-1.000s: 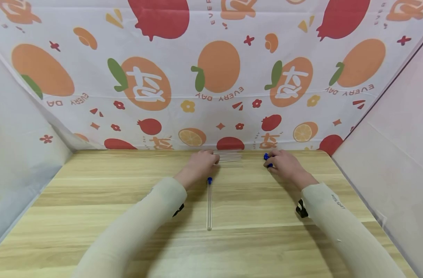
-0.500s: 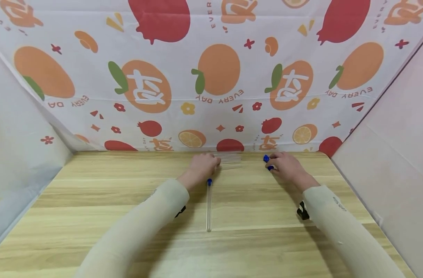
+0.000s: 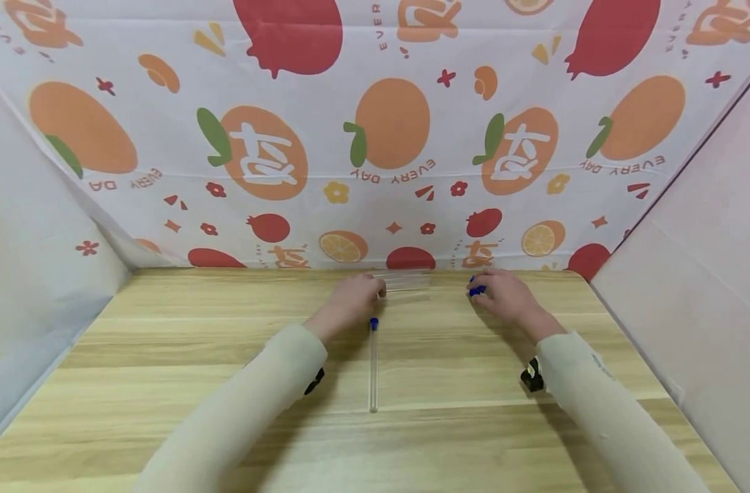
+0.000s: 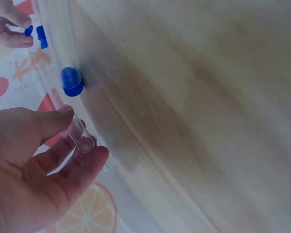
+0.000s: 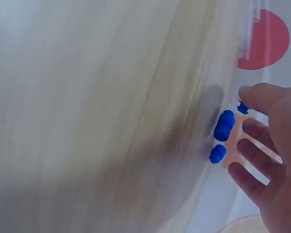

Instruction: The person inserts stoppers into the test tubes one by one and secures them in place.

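At the back of the table, my left hand [image 3: 353, 301] holds a clear test tube [image 4: 85, 144] between thumb and curled fingers, its rounded glass showing in the left wrist view. Farther right, my right hand [image 3: 507, 296] pinches a small blue stopper [image 5: 243, 108] at the thumb tip. Two more blue stoppers [image 5: 224, 126] lie just below those fingers in the right wrist view. In front of the left hand, a test tube with a blue stopper [image 3: 373, 363] lies lengthwise, stopper end away from me.
Several clear tubes [image 3: 405, 279] lie side by side against the back edge, between the two hands. A fruit-print cloth [image 3: 390, 123] rises right behind the wooden table [image 3: 448, 438]. Pale cloth walls [image 3: 707, 274] stand along both sides.
The hands stay nearly in place. My right fingers have shifted slightly over the blue stoppers, and the nearest tube by my left hand looks blurred now. The head view has moved a little.
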{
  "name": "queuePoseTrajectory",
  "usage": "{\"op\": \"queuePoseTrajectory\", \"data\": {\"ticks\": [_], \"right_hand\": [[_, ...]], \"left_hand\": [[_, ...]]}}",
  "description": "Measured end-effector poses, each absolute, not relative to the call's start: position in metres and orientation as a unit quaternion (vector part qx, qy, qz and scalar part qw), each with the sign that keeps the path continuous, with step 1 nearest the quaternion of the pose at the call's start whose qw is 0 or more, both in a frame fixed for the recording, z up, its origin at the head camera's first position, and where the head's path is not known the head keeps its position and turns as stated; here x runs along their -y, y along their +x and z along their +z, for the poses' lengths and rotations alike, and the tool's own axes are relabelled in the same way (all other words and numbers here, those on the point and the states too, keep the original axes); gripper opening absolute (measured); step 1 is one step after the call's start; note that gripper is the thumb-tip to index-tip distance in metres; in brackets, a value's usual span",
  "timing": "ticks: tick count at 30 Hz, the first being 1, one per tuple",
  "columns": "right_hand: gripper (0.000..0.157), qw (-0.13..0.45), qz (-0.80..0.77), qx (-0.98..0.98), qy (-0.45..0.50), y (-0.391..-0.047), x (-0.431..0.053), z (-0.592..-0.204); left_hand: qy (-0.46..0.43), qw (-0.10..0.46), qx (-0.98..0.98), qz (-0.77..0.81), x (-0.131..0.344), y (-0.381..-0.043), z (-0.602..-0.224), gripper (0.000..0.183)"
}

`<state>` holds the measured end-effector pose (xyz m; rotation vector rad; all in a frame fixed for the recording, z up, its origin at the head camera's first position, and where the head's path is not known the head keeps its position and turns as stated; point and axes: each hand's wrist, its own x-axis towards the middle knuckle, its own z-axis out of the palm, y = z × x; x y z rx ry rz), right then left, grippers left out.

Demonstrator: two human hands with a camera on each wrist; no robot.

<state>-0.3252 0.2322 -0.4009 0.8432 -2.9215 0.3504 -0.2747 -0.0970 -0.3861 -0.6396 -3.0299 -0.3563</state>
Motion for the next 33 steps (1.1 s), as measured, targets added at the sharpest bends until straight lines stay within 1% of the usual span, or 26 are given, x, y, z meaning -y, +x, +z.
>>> {"op": "queuePoseTrajectory", "data": {"ticks": [4,7,11,16,21,24,28,33], "right_hand": [[0.027,0.044,0.183,0.949,0.252,-0.320,-0.229,-0.398],[0.026,0.040,0.242,0.944,0.222,-0.316,-0.225,-0.397],[0.025,0.053,0.309,0.930,0.193,-0.312,-0.218,-0.395],[0.031,0.072,0.398,0.896,0.182,-0.304,-0.205,-0.392],[0.036,0.056,0.502,0.849,0.156,-0.294,-0.194,-0.390],[0.040,0.039,0.567,0.811,0.138,-0.289,-0.188,-0.388],[0.038,0.017,0.642,0.761,0.093,-0.282,-0.180,-0.381],[0.032,-0.017,0.684,0.727,0.060,-0.268,-0.170,-0.372]], "left_hand": [[-0.217,0.028,0.964,-0.152,0.103,-0.270,-0.384,0.020],[-0.226,0.038,0.955,-0.189,0.106,-0.264,-0.382,0.021],[-0.228,0.037,0.943,-0.238,0.109,-0.257,-0.376,0.022],[-0.224,0.036,0.934,-0.277,0.114,-0.246,-0.370,0.027],[-0.241,0.032,0.913,-0.328,0.120,-0.235,-0.367,0.026],[-0.226,-0.002,0.890,-0.396,0.124,-0.229,-0.369,0.026],[-0.190,-0.063,0.841,-0.502,0.126,-0.222,-0.372,0.026],[-0.177,-0.125,0.777,-0.592,0.126,-0.215,-0.370,0.030]]}}
